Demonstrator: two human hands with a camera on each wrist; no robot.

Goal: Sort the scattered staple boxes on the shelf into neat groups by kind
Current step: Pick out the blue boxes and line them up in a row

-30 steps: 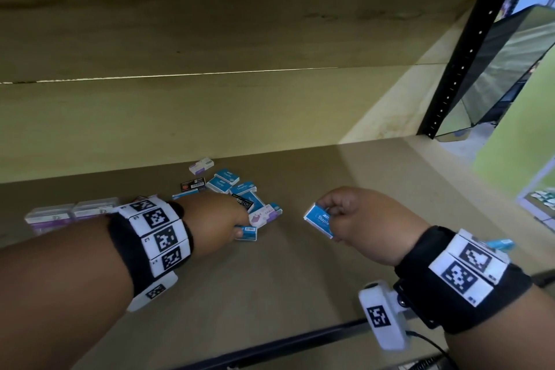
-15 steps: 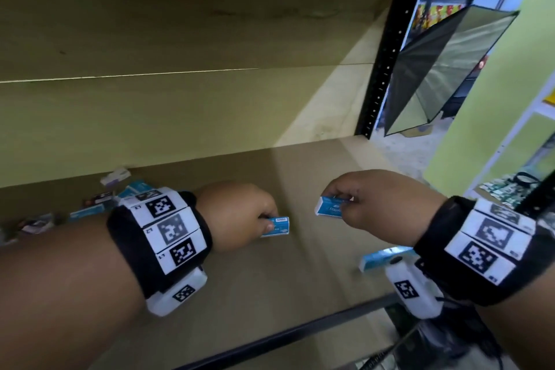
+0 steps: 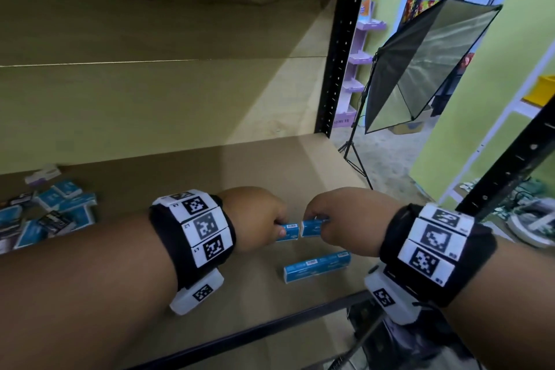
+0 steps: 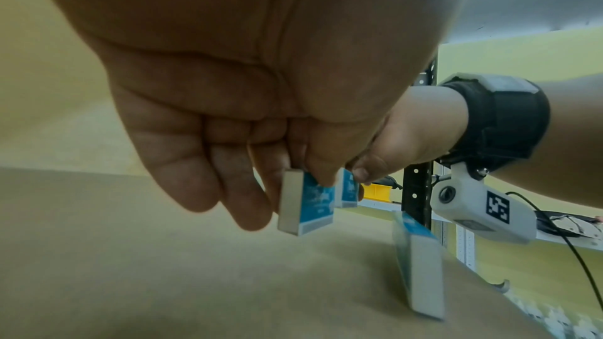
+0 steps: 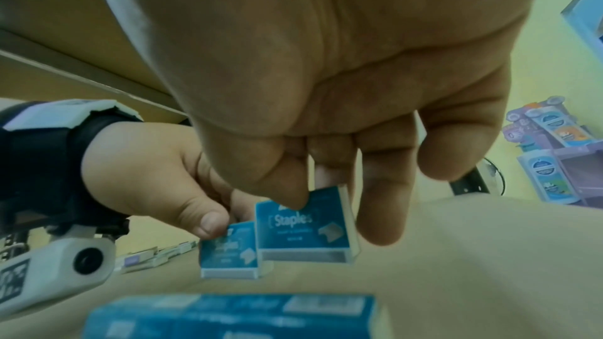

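On the shelf (image 3: 270,165), the landmark is the row of blue boxes (image 3: 317,265) already lying near the front edge. Both hands work just behind that row, toward the back wall. The left hand (image 3: 255,216) pinches one blue staple box (image 3: 287,231) between thumb and curled fingers; the right hand (image 3: 345,216) pinches a second blue staple box (image 3: 312,227) the same way. The two boxes stand on edge, end to end, almost touching, with only a thin gap between them in the head view. In the right wrist view the left-held box appears to sit on the shelf board, while the right-held one seems tilted and slightly raised; blur makes the contact uncertain.

The relation that matters is the line of the pair against the laid row. Their shared long axis runs left to right, roughly parallel to the row, and both sit behind it, well apart from the loose pile (image 3: 51,213) of blue, dark and pale boxes far to the left of the row. Each hand is directly on its own box, so neither has to reach; the right hand is the one nearer the row's right end.

My judgement is that the step in hand is setting these two down as a second line behind the row, which calls for closing the gap and squaring the ends before letting go.
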